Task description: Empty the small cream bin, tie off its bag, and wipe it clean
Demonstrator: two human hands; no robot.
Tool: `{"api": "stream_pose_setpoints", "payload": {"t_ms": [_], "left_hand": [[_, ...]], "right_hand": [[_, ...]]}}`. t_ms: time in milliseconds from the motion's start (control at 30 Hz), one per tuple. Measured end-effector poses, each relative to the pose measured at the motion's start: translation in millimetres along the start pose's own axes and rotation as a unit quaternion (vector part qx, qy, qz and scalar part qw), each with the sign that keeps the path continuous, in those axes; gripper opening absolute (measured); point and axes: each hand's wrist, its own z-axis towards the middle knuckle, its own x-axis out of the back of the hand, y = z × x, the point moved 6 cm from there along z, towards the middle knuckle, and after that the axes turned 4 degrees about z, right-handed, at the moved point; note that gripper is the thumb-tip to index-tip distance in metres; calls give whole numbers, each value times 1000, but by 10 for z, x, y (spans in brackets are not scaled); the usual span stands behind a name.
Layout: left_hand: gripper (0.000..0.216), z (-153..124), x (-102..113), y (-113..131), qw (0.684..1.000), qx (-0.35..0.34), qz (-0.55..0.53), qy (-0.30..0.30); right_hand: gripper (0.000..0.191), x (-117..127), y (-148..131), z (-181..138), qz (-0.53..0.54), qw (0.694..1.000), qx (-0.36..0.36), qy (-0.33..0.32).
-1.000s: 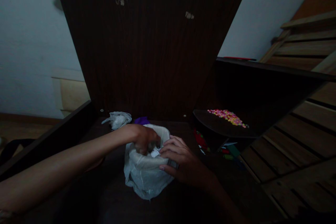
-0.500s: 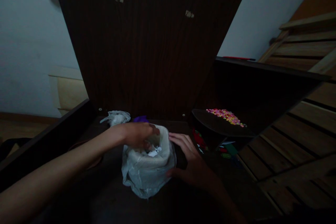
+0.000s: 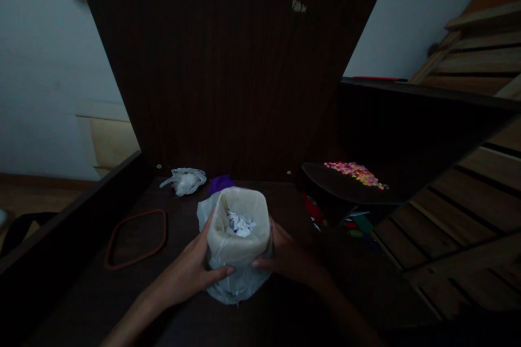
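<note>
A small bin (image 3: 240,252) lined with a whitish plastic bag stands upright on the dark wooden surface, the bag folded down over its rim. Inside lie white paper scraps (image 3: 241,224). My left hand (image 3: 199,260) grips the bin's left side, thumb across the front. On the opposite side my right hand (image 3: 283,255) holds it, its thumb also at the front. To the left a brown rounded-square ring (image 3: 165,233) lies flat, apart from both hands. Behind the bin are a crumpled white plastic bag (image 3: 186,181) and a purple piece (image 3: 221,183).
A dark upright panel (image 3: 228,76) rises behind the surface. On the right, a small shelf (image 3: 321,176) carries a heap of pink and yellow bits (image 3: 358,173), with assorted colored items (image 3: 360,223) below. A raised dark edge (image 3: 81,206) borders the left; wooden slats (image 3: 468,206) stand far right.
My left hand has come out of the bin and now grips its left side. My right hand remains on the right side. The brown ring, earlier mostly behind my left arm, now shows.
</note>
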Motion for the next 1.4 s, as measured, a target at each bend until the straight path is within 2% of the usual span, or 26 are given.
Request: {"api": "stream_pose_setpoints", "payload": {"t_ms": [100, 167, 300, 367, 433, 500, 567, 667, 800, 933, 1067, 1267, 1400], "left_hand": [[71, -63, -199, -142, 1000, 15, -13, -9], [58, -104, -288, -240, 1000, 27, -8, -9], [56, -173, -368, -363, 999, 44, 3, -2], [59, -186, -364, -371, 999, 48, -4, 2], [69, -173, -344, -354, 998, 51, -20, 4], [84, -125, -315, -317, 998, 47, -43, 5], [98, -43, -279, -269, 997, 31, -73, 7], [104, 106, -186, -217, 994, 2, -109, 25], [90, 249, -31, -239, 994, -2, -109, 26], [60, 302, 115, -288, 994, 5, -114, 3], [37, 328, 221, -307, 995, 25, -96, -5], [30, 367, 327, -235, 998, 2, -70, 6], [34, 342, 335, -279, 998, 16, -58, 13]], "right_hand": [[107, -63, 9, 4, -18, 1000, -9, 6], [111, -38, 27, -1, -18, 1000, -21, 3], [128, 211, 127, 14, 13, 999, -32, -37], [128, 388, 162, 70, 80, 995, -11, -50], [113, 541, 122, 176, 182, 981, 43, -48], [87, 655, 51, 324, 240, 967, 85, -4], [67, 680, -29, 489, 245, 964, 90, 48], [60, 566, -177, 698, 229, 968, 85, 59], [52, 483, -244, 793, 208, 974, 70, 62], [37, 606, -168, 703, 191, 973, 52, 118], [29, 703, -110, 573, 177, 975, 19, 131], [23, 790, -52, 459, 192, 966, -26, 173], [15, 832, 1, 396, 182, 965, -32, 185]]}}
